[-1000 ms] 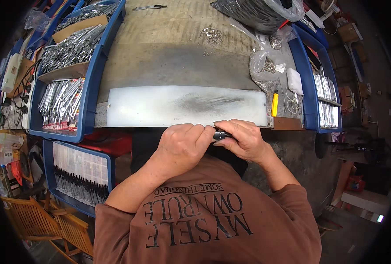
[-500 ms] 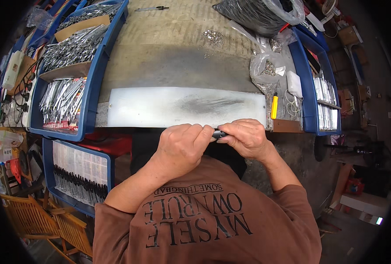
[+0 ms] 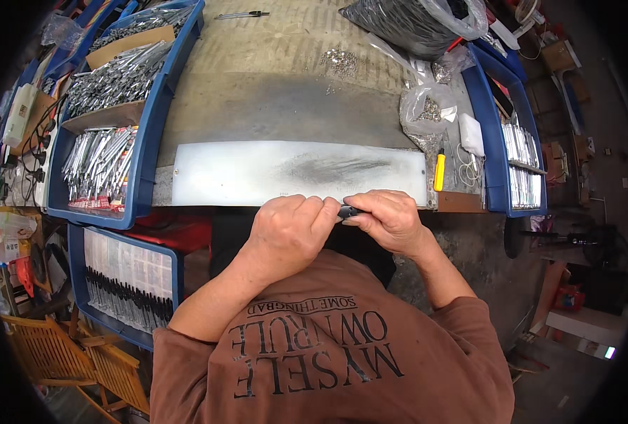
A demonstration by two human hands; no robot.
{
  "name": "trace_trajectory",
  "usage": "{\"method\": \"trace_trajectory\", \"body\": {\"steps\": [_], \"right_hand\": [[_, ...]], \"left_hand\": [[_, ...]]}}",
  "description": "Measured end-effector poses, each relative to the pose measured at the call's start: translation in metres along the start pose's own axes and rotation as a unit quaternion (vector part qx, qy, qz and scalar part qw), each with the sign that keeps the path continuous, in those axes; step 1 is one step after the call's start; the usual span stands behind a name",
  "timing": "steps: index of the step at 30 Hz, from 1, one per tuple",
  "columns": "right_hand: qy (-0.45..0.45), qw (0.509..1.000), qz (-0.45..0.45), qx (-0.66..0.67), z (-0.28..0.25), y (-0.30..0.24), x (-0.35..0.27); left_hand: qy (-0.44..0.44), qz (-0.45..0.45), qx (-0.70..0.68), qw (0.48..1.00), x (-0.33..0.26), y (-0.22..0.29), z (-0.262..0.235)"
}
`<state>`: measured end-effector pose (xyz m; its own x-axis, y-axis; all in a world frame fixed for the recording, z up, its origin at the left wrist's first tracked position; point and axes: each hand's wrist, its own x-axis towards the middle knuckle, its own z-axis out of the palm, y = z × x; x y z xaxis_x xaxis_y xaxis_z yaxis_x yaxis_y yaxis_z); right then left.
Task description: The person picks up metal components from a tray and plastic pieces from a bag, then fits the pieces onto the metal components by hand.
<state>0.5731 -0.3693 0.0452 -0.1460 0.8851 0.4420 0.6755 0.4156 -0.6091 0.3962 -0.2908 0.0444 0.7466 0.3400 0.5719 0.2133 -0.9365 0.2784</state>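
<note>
Just off the front edge of a long white board, my left hand and my right hand meet. Between them shows a short, black, rounded piece, pinched by the fingers of both hands. Most of it is covered by my fingers, so I cannot tell its kind. Dark smudges mark the board's right half. At the board's right end lies a small tool with a yellow handle and a thin metal shaft.
A blue crate of metal rods stands at left; a lower blue tray holds black-topped clear pieces. At right are a clear bag of small metal parts, another blue crate, and a large bag of black pieces. Loose metal bits lie farther back.
Both hands have shifted very slightly left, still gripping the black piece. Its visible part sits a little higher between the fingers.
</note>
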Motion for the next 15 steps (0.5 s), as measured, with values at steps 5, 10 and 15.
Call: {"method": "trace_trajectory", "body": {"steps": [5,10,15], "right_hand": [[0.007,1.000,0.013,0.011,0.004,0.003,0.001],[0.001,0.999,0.030,0.015,0.006,0.006,0.000],[0.002,0.999,0.030,0.016,0.006,0.008,-0.001]], "left_hand": [[0.007,-0.003,-0.001,1.000,0.000,-0.004,0.006],[0.005,-0.012,-0.011,1.000,-0.001,-0.006,0.011],[0.007,-0.039,-0.044,0.998,-0.002,-0.005,0.012]]}}
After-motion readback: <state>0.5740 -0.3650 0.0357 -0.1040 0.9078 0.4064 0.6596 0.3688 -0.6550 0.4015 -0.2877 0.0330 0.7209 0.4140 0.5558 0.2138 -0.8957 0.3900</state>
